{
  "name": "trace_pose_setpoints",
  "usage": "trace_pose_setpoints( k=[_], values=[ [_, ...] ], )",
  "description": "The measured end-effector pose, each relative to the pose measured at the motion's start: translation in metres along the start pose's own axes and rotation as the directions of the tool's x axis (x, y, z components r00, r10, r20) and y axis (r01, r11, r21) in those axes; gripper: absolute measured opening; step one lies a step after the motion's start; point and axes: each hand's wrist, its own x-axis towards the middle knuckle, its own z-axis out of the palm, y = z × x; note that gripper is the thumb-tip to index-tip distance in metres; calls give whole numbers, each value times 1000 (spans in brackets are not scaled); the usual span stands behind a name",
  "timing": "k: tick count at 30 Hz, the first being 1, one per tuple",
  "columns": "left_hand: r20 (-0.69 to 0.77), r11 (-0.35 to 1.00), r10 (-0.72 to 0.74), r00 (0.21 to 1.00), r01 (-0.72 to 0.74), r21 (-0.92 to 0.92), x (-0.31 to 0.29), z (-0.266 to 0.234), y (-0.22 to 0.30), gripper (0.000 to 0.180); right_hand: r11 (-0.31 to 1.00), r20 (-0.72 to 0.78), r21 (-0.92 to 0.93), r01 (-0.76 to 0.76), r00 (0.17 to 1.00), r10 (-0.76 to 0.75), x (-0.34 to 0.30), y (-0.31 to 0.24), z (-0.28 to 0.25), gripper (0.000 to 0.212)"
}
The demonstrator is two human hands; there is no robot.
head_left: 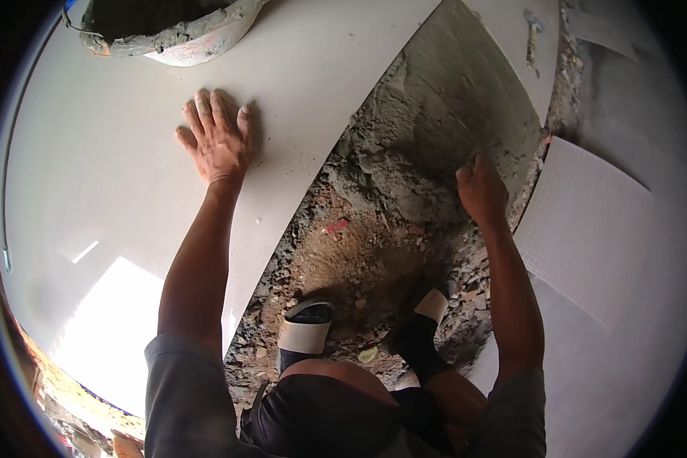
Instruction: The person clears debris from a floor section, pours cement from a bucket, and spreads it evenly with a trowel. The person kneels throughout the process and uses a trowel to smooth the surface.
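My left hand (216,141) lies flat with its fingers spread on a large pale, smooth tile (130,175). To the right of that tile runs a strip of wet grey mortar (416,107), rough and lumpy on its near side and smoother toward the far end. Over the mortar's right part my right hand (484,189) is closed in a fist, thumb on top. Whatever it grips is hidden or too blurred to name. A dark shadow falls on the mortar just beyond that hand.
A mortar-smeared bucket (206,38) stands at the far left on the tile. Bare rubble and soil (351,237) lie between my sandalled feet. On the right are a white grid-patterned sheet (587,221) and another pale tile (511,46). A dark thin cord or hose (11,145) curves along the left.
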Motion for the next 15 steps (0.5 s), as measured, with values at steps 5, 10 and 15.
trace_pose_setpoints(
  k=[5,10,15],
  values=[
    [-34,1000,-3,999,3,-16,0,4,-1,66,999,100,-19,28,995,-26,65,-61,-16,38],
    [-45,1000,2,999,-3,-24,0,8,-2,66,987,65,38,153,986,-155,0,-70,19,43],
    [-24,1000,-8,1000,8,6,0,6,0,65,915,70,325,239,959,-275,-147,-77,64,41]
  ],
)
